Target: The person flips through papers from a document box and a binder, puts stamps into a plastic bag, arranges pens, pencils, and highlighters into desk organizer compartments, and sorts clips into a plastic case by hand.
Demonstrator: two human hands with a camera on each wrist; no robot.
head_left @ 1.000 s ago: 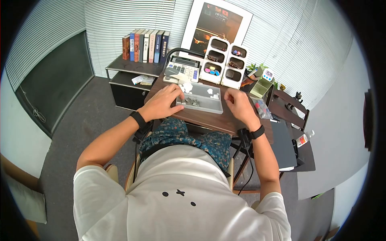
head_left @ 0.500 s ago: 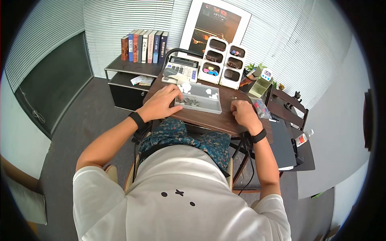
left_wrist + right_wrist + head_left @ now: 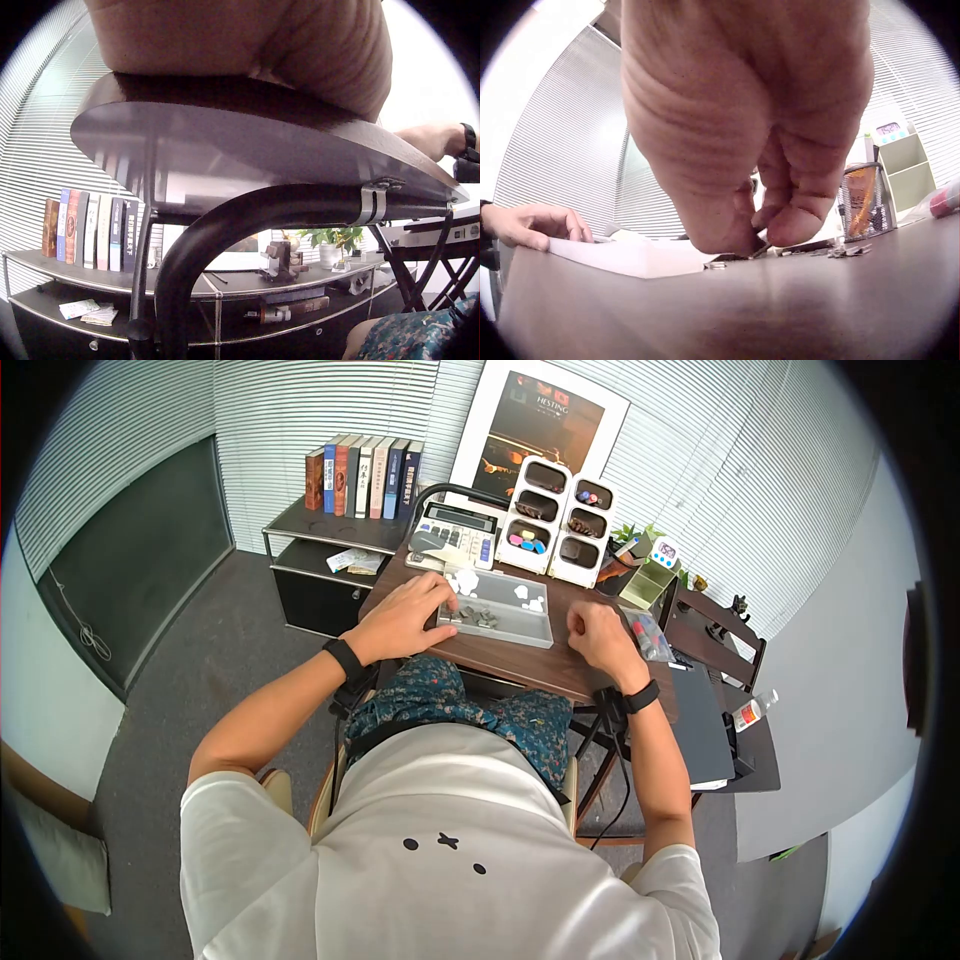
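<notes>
My left hand (image 3: 405,618) holds the left end of a clear plastic tray (image 3: 530,638), its thumb at the front wall and its bent fingers over the end. Small grey metal pieces (image 3: 482,617) lie in the tray's front part, and white pieces (image 3: 522,592) in the back part. To the right of the tray, my right hand (image 3: 602,635) is low over the table with curled fingers. In the right wrist view its thumb and forefinger pinch a small flat metal piece (image 3: 762,250) close to the tabletop. More flat metal pieces (image 3: 849,251) lie loose beyond the fingertips.
A calculator (image 3: 462,532) and a white organiser with compartments (image 3: 578,525) stand behind the tray. Right of my right hand lies a clear bag (image 3: 648,636) with coloured contents. A mesh pen holder (image 3: 868,202) and a green box with a clock (image 3: 652,575) stand at the back right.
My right hand has drawn back from beside the tray's right end, then shifted slightly left, staying low over the table. The left hand keeps its place on the tray.
</notes>
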